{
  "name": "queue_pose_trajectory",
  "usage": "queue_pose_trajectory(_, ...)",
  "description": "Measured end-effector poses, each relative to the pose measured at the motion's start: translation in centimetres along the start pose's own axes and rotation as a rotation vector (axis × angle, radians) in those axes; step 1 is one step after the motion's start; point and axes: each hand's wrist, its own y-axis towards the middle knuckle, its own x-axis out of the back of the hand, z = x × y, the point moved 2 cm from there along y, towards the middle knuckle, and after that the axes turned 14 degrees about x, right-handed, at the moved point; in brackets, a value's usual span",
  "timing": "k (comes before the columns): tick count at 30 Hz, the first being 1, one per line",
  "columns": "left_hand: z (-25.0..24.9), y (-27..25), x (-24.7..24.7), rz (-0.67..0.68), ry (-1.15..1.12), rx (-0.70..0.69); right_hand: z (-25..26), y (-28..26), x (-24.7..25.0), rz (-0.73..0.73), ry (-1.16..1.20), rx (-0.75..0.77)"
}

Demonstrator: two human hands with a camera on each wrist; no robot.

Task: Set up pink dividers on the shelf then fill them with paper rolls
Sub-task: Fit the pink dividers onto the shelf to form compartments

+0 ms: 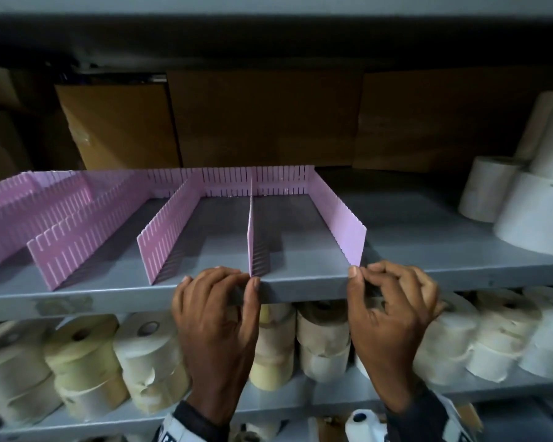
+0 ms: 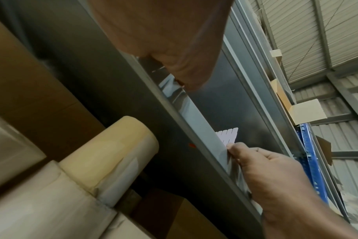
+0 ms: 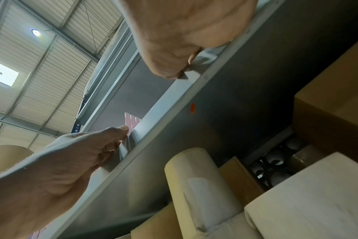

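On the grey shelf (image 1: 428, 237), 5 upright front-to-back pink dividers (image 1: 170, 231), 3 paper rolls (image 1: 537, 215), left grip (image 1: 216, 327) pinching 1 divider, right grip (image 1: 393, 323) another.

A warehouse stockroom: grey metal shelving (image 1: 300, 290) stacked with paper rolls (image 1: 80, 352) and cardboard boxes (image 1: 262, 119), beneath a corrugated metal roof (image 3: 51, 53).

On the grey metal shelf (image 1: 412, 237) a long pink slotted plastic back strip (image 1: 230, 183) runs along the rear at 12 o'clock — pink slotted cross dividers (image 1: 166, 231) stand out from it toward the front edge, side by side. Brown cardboard boxes (image 1: 262, 119) stand behind the strip. White paper rolls (image 1: 537, 212) sit at 3 o'clock. Cream paper rolls (image 1: 83, 355) fill the lower shelf at 6 o'clock.
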Motion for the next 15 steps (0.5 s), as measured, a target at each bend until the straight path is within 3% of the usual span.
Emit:
queue_pose_trajectory(8,0.02,-0.24,-0.38,-0.028,-0.017,0.001,-0.52,0.02,0.14,0.012,0.013,0.038)
queue_pose_trajectory(15,0.08,-0.19,-0.33,-0.034,-0.036,-0.008,-0.26,0.3,0.5,0.064,0.054,-0.018)
